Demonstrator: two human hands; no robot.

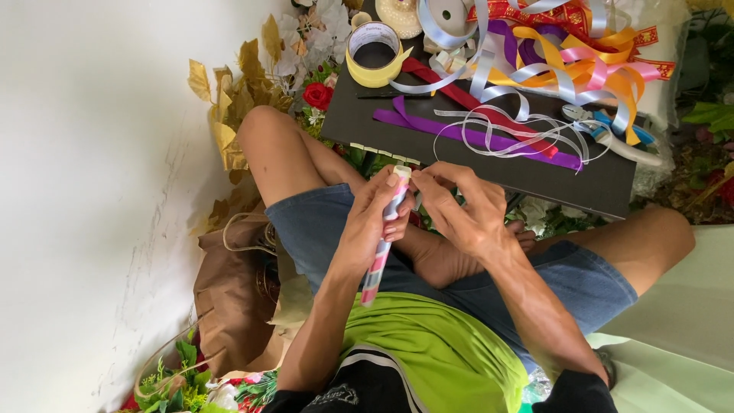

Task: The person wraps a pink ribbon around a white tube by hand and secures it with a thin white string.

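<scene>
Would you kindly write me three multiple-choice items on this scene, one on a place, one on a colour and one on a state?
1. Where does the tape roll lie?
A. on the dark board
B. inside the brown paper bag
C. on the person's knee

2. What colour is the ribbon lying lowest across the board, nearest the person?
A. green
B. purple
C. black

3. What is the left hand doing?
A. resting open on the floor
B. gripping a striped stick
C. holding scissors

Answers: 1 A, the roll sits at the board's far corner. 2 B, that strip is purple. 3 B, its fingers wrap the stick while the right hand pinches at its top end.
</scene>
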